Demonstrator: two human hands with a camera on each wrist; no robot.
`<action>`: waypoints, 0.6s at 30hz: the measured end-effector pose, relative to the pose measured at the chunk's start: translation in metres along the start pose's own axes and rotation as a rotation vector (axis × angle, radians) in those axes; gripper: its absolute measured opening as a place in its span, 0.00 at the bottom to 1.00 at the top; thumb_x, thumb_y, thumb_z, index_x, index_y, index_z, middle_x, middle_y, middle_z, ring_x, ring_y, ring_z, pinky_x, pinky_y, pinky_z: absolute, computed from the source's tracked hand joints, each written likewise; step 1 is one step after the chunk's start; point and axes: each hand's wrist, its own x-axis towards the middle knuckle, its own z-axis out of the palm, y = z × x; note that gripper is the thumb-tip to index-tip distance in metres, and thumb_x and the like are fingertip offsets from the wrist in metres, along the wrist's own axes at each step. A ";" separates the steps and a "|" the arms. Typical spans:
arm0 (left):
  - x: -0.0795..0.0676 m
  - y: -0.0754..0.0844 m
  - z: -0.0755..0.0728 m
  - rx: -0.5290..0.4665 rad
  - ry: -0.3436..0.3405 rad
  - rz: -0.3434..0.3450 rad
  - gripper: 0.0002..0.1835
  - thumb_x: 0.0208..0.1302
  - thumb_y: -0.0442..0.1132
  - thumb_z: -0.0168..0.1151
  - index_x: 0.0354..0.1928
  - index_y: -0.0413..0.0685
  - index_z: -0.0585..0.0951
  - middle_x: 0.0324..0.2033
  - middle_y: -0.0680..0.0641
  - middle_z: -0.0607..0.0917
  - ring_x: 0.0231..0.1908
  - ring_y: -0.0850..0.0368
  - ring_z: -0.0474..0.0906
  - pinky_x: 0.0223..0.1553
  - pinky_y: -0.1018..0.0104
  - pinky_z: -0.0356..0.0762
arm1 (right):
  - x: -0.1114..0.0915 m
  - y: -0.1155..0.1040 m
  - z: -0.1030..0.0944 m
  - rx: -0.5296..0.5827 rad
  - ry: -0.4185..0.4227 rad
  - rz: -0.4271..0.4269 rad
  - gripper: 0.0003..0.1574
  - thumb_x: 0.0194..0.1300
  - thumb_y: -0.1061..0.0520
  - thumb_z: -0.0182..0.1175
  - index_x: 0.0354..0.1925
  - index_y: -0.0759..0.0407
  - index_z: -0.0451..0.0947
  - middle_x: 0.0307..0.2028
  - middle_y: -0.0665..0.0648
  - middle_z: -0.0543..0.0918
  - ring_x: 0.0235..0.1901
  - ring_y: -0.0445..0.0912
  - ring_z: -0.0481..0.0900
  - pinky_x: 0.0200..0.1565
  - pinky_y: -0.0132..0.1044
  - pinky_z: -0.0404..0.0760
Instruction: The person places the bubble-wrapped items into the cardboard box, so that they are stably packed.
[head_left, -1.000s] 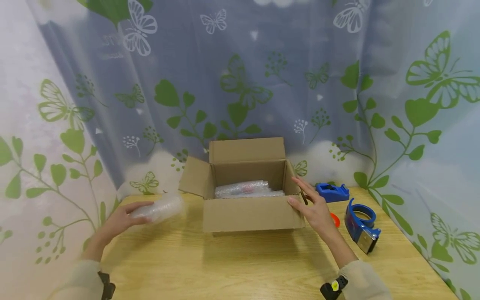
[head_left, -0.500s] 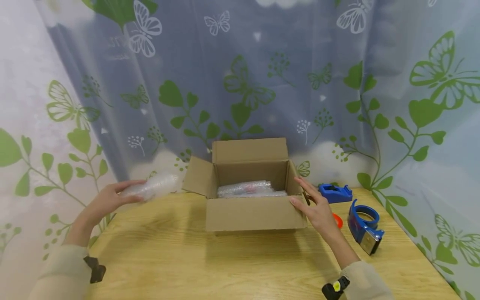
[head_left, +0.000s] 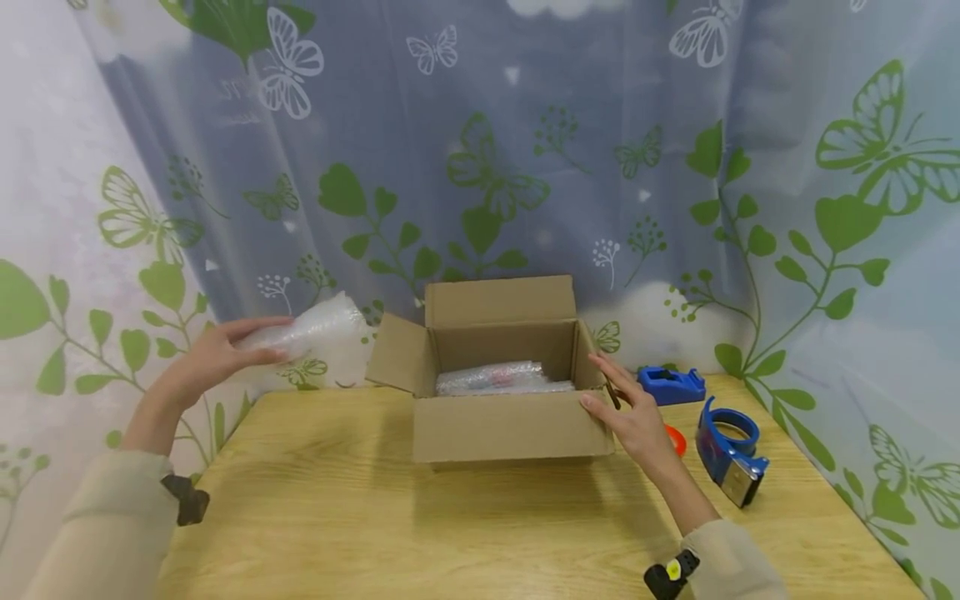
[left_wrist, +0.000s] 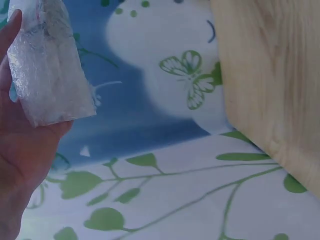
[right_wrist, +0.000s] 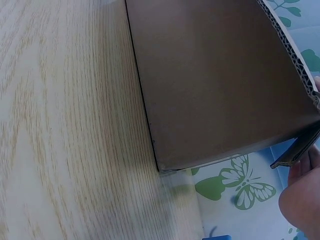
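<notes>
In the head view my left hand point(head_left: 206, 358) holds a bubble-wrapped package point(head_left: 307, 329) between thumb and fingers, raised above the table's far left. The left wrist view shows the clear wrap point(left_wrist: 47, 70) along the fingers; its contents cannot be made out. An uncapped cardboard box point(head_left: 513, 429) stands mid-table with its flaps spread. Several bubble-wrapped items point(head_left: 491, 377) lie inside, one with a reddish patch. My right hand point(head_left: 633, 417) grips the box's near right corner, thumb and fingers around the side flap point(right_wrist: 300, 147). The box's outer side point(right_wrist: 220, 80) fills much of the right wrist view.
Right of the box are a blue tape dispenser point(head_left: 671, 385), a blue hand-held tape gun point(head_left: 727, 454) and a red round object point(head_left: 675, 440), partly hidden by the right hand. A patterned curtain point(head_left: 495, 167) hangs behind the wooden table point(head_left: 465, 533).
My left hand has lifted the bubble-wrapped package up and slightly left, tilting its far end upward. The right hand and the box stay in place.
</notes>
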 end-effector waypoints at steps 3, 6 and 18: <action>0.008 0.016 -0.001 0.037 0.005 0.012 0.37 0.66 0.59 0.71 0.75 0.64 0.72 0.78 0.41 0.65 0.75 0.31 0.58 0.66 0.25 0.61 | 0.001 0.000 0.000 -0.007 0.001 0.002 0.39 0.73 0.54 0.65 0.78 0.45 0.67 0.80 0.52 0.60 0.78 0.59 0.55 0.70 0.66 0.61; 0.019 0.037 0.003 0.065 -0.004 0.033 0.37 0.64 0.61 0.72 0.74 0.67 0.73 0.77 0.41 0.65 0.74 0.32 0.60 0.65 0.26 0.63 | 0.001 0.001 -0.001 -0.010 0.004 0.004 0.39 0.73 0.54 0.65 0.78 0.46 0.67 0.80 0.52 0.60 0.78 0.59 0.55 0.70 0.66 0.61; 0.064 0.120 0.066 -0.044 -0.051 0.168 0.31 0.58 0.61 0.76 0.64 0.74 0.82 0.70 0.55 0.75 0.73 0.47 0.65 0.71 0.35 0.61 | 0.001 0.001 0.001 0.000 -0.003 0.015 0.39 0.74 0.54 0.66 0.78 0.44 0.66 0.80 0.52 0.60 0.78 0.58 0.56 0.71 0.66 0.61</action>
